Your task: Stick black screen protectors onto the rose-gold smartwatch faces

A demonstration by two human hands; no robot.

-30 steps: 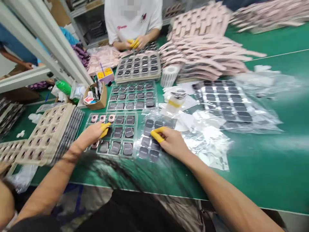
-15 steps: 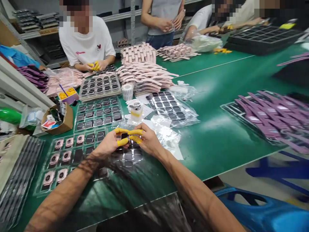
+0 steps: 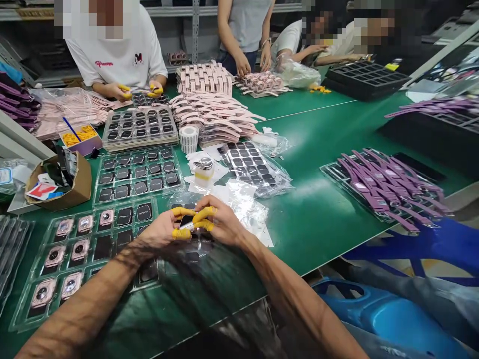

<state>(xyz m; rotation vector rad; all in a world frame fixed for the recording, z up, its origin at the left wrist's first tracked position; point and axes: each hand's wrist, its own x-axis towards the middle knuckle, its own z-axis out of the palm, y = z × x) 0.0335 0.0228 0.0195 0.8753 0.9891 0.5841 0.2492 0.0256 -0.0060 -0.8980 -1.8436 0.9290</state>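
A small smartwatch body [image 3: 186,223] with a dark screen is held up over the green table. My left hand [image 3: 162,230], wearing yellow finger cots, pinches it from the left with finger and thumb. From the other side, the cot-covered fingers of my right hand [image 3: 220,222] close on its edge. Beneath my hands lies a clear sheet with dark squares [image 3: 192,257], partly hidden. A clear plastic tray [image 3: 40,249] beside my left forearm carries pink watch bodies [image 3: 56,255] and black square pieces [image 3: 124,216]. My forearm covers part of this tray.
White paper scraps [image 3: 243,209], a metal-lidded jar [image 3: 204,172] and a label roll [image 3: 188,138] sit ahead. Pink straps [image 3: 217,114] are piled behind them, purple straps [image 3: 385,184] lie right. A cardboard box [image 3: 71,182] stands left. Co-workers sit and stand across the table.
The view has shifted, with things on the left sliding left. The watch body has tilted between my fingers. The co-worker opposite has moved their hands apart; the standing person's hands have lowered toward the straps.
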